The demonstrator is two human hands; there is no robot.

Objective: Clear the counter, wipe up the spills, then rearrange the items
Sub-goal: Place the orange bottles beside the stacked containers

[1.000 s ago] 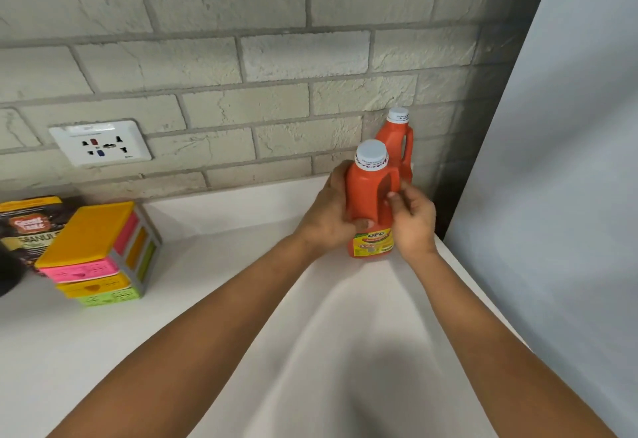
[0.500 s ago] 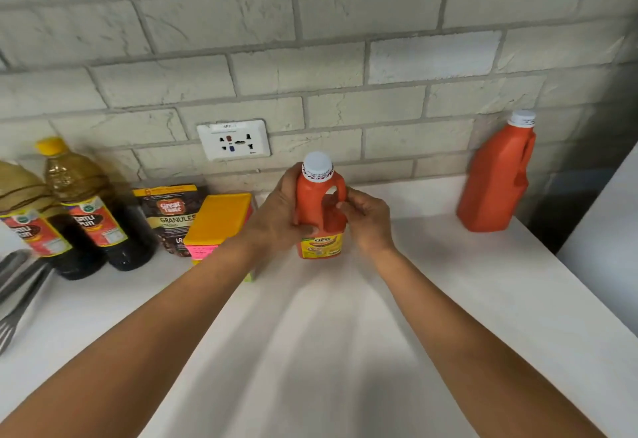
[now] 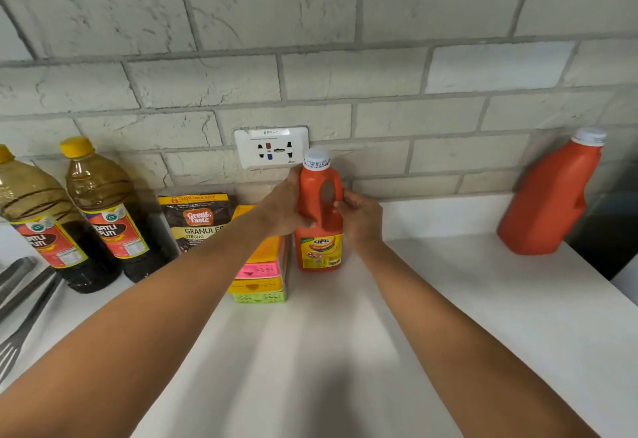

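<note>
An orange ketchup jug with a white cap and a yellow label stands upright on the white counter, just right of a stack of coloured boxes. My left hand grips its left side. My right hand holds its handle side, fingers curled at the grip hole. A second orange jug stands apart at the far right against the brick wall.
Two dark bottles with yellow caps stand at the left. A coffee granules pouch leans behind the stack. Metal utensils lie at the left edge. A wall socket sits above the jug. The counter ends at the right.
Both hands have carried the jug leftward, away from the second jug, and brought it down beside the coloured stack.
</note>
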